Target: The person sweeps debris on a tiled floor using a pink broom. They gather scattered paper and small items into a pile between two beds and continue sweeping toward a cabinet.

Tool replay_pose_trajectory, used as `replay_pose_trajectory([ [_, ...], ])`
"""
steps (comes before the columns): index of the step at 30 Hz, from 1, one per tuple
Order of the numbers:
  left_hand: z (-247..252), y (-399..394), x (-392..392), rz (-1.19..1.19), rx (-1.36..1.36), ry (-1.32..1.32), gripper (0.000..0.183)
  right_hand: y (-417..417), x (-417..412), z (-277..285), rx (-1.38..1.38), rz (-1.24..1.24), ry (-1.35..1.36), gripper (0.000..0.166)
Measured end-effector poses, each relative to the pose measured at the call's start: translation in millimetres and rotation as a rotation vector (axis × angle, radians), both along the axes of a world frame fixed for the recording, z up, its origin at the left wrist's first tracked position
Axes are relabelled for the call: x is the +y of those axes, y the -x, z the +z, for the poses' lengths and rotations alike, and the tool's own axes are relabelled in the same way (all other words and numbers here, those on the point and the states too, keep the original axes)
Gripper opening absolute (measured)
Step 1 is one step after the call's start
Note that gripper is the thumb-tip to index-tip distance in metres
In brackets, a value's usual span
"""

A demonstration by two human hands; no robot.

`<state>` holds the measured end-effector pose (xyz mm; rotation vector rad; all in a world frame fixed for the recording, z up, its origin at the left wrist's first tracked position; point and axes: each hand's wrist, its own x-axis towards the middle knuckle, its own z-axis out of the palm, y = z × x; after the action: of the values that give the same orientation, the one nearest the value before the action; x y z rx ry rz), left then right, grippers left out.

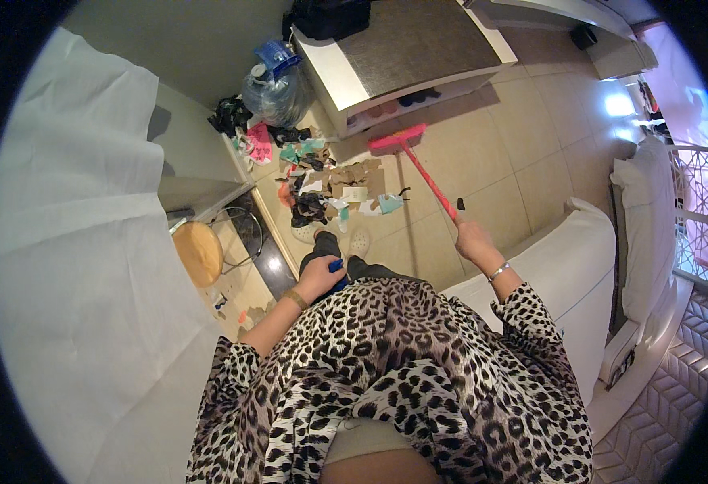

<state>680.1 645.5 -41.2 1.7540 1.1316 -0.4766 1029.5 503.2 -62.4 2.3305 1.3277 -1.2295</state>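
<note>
My right hand (476, 245) is closed around the red-pink handle of a broom (432, 184). The broom's pink head (399, 139) rests on the tiled floor near the cabinet's corner. Close to my body, my left hand (320, 278) grips a blue object (338, 279), mostly hidden by my fingers and clothing, so its kind is unclear. A heap of litter (335, 187) lies on the floor beyond my shoes, left of the broom. In it are torn brown cardboard (354, 175), black plastic scraps (309, 209), and white and turquoise pieces.
A low cabinet (426, 48) with a dark top stands ahead. Beside it are a large water bottle (275, 91) and a black bag (231, 115). A round stool (197, 254) stands left past a threshold (275, 233). A white-covered mattress (547, 272) is on the right.
</note>
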Motion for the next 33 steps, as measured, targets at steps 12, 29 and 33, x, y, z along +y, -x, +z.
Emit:
replay_pose_trajectory([
  [12,4,-4,2,0.028,-0.015,-0.023,0.035,6,-27,-91,-0.017,-0.042,-0.164,0.044],
  [29,5,-7,3,-0.008,0.002,0.031,0.037,6,-37,-52,0.043,-0.257,-0.003,0.037],
  [33,8,-13,6,0.000,-0.012,-0.001,0.040,3,-18,-69,0.068,-0.231,-0.051,0.046],
])
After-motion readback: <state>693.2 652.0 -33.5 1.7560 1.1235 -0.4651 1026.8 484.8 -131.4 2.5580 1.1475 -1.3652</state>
